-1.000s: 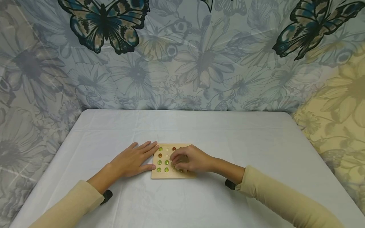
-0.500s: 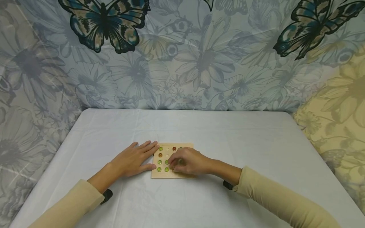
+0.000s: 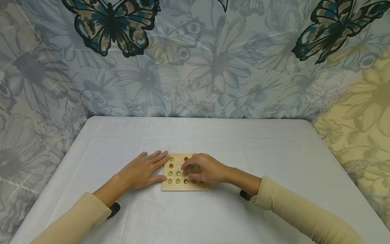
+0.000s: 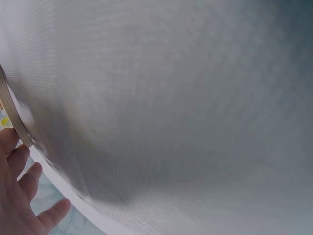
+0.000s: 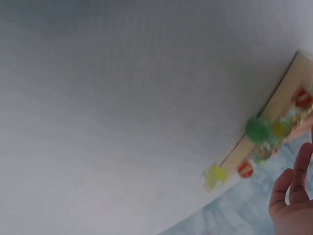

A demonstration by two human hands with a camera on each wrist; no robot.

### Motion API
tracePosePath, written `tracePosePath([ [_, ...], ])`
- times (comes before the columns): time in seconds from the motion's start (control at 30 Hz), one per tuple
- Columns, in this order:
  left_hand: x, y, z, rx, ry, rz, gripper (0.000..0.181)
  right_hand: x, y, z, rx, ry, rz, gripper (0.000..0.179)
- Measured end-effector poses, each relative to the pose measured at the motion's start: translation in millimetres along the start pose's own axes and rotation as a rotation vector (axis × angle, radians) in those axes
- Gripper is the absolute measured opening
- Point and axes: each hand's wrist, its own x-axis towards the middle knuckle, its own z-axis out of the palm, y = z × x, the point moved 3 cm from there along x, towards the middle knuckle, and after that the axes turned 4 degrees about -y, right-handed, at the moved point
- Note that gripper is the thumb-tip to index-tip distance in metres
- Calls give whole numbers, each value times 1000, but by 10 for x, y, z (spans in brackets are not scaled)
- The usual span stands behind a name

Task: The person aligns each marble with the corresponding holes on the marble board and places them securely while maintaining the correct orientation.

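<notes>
A light wooden board (image 3: 166, 188) lies on the table with rows of glassy marbles in its hollows. Green marbles (image 3: 170, 181) fill much of its left side; a brown marble (image 3: 186, 181) sits in the front row. My left hand (image 3: 146, 171) lies flat at the board's left edge, fingers spread, thumb and fingertips touching it. Over the right half hovers my right hand (image 3: 210, 168), its fingers loosely bent and thumb apart, hiding the marbles below. In the right wrist view a dark green marble (image 5: 257, 129) and a red marble (image 5: 245, 169) show blurred along the board.
A white cloth (image 3: 259, 145) covers the table around the board. Behind the far table edge hangs a patterned cloth (image 3: 213, 67) with butterflies and flowers. Dark wrist bands (image 3: 114, 210) show at the cuffs of both cream sleeves.
My right hand dips to the front row, then lifts and shifts slightly back to the right. A brown marble now shows in the front row. My left hand keeps still.
</notes>
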Motion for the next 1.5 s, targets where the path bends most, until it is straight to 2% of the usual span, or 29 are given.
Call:
tracePosePath([
  [0.23,0,-6,0,9,1,-3,77,-79,147,-204,87,83,30,28],
  [0.6,7,-7,19,-7,4,3,78,-302,487,-323,43,159,149,28],
  [0.8,3,-9,29,-4,18,10,77,-414,589,-322,76,133,209,27],
  [1.0,3,-5,28,-7,27,16,77,-487,650,-296,89,105,231,24],
  [1.5,-20,9,-10,-10,26,15,75,-447,665,-276,82,97,230,24],
])
